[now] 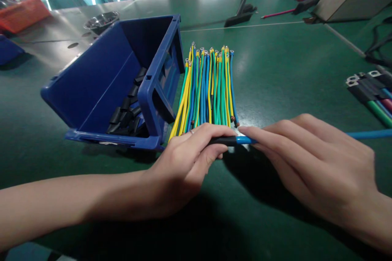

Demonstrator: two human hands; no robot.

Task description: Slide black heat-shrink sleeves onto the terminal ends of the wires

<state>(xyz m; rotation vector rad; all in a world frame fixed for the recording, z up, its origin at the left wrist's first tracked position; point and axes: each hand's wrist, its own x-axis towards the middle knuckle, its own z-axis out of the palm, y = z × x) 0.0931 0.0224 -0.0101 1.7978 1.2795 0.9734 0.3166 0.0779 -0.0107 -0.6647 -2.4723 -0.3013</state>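
My left hand is closed on a short black sleeve that sits around the end of a blue cable. My right hand pinches the same cable just to the right of the sleeve, and the rest of it runs out past the hand to the right. The cable's tip is hidden by my left fingers. Just beyond my hands lies a row of yellow, green and blue wires with metal lugs at their far ends; bare copper shows at a few near ends.
To the left stands a blue bin with black sleeves inside. Thick cables with lugs lie at the right. Farther back are a metal bowl, a stand, a cardboard box and an orange basket.
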